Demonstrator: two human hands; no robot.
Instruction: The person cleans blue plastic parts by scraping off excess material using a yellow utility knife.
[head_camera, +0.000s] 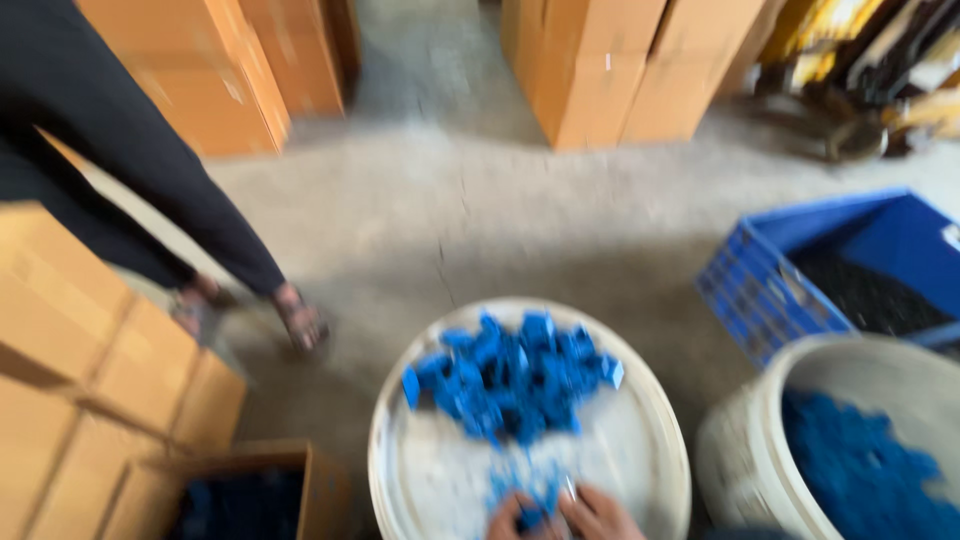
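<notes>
Blue plastic parts (515, 375) lie heaped on a white round tray (650, 470). At six o'clock on it both hands meet: left hand (518, 518) and right hand (598, 514) pinch a blue piece (532, 517) between them; blur hides the finger detail. A bucket (745, 450) of blue parts sits at three o'clock, a crate (760, 290) at two.

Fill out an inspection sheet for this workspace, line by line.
Surface: round white tray, partly bare, on concrete floor.
Job's things: heap of small blue plastic parts on the tray.
Clutter: white bucket of blue parts, blue crate, open carton.
Grippers: left hand and right hand at the tray's near edge, touching blue parts; grip blurred.
Cables: nothing seen.
Surroundings: stacked cardboard boxes; another person's legs.
</notes>
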